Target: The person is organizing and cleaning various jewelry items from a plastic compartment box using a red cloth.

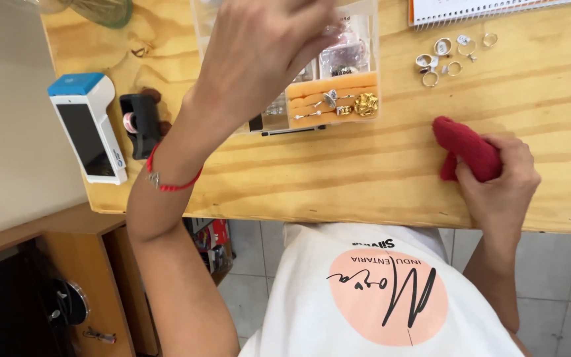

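While a white card terminal with a blue top and a small black tape dispenser are lying at the left edge of the wooden table, out of the working area, the left hand is reaching over a clear plastic organiser box, its wrist wearing a red cord bracelet. Its fingers are curling down into the box's upper compartments, but I cannot tell whether they are pinching anything, since the back of the hand is hiding the tips. In the box's near compartment, rings are sitting pushed into slots of orange foam, which is likely keeping them upright and apart. Farther right, a cluster of loose silver rings is lying on the bare wood below a spiral notebook, apparently set aside from the box. At the right, the right hand is resting on the table, fingers wrapping closed around a red cloth, seemingly kept ready for rubbing the pieces.
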